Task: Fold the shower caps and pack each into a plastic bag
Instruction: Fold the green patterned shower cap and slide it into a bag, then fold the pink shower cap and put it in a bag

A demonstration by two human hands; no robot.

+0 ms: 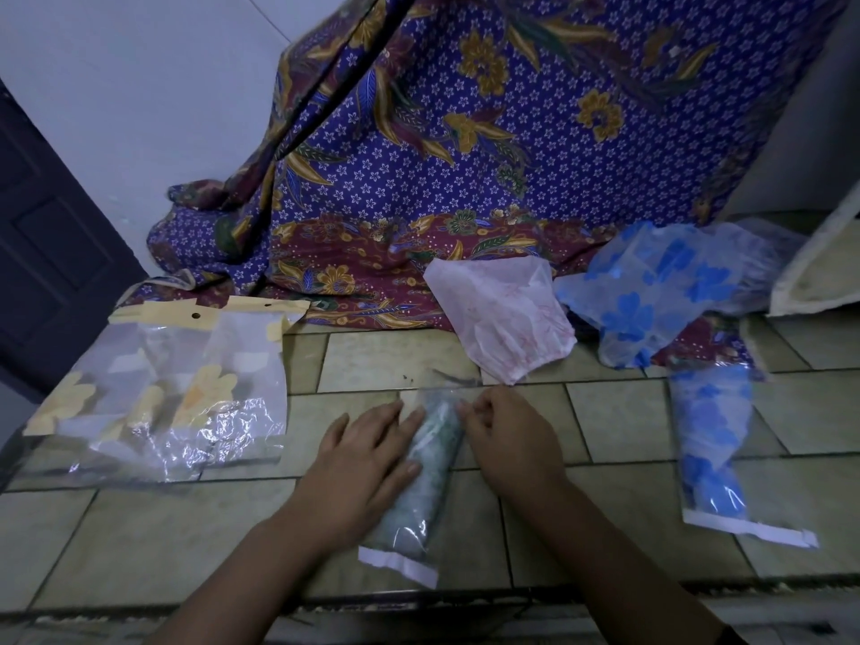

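Under a draped batik cloth [465, 155], empty bags [163, 402] lie left, a loose blue shower cap [651, 295] and a pink shower cap [502, 318] ahead, a packed blue bag [712, 449] right. The green shower cap [433, 458] sits rolled inside a narrow plastic bag [400, 563] on the tiles between the hands: the left hand [363, 463] presses it with straight fingers, the right hand [507, 439] seems to pinch its far end. Light, soft and slippery, it likely handles best by the film's edges
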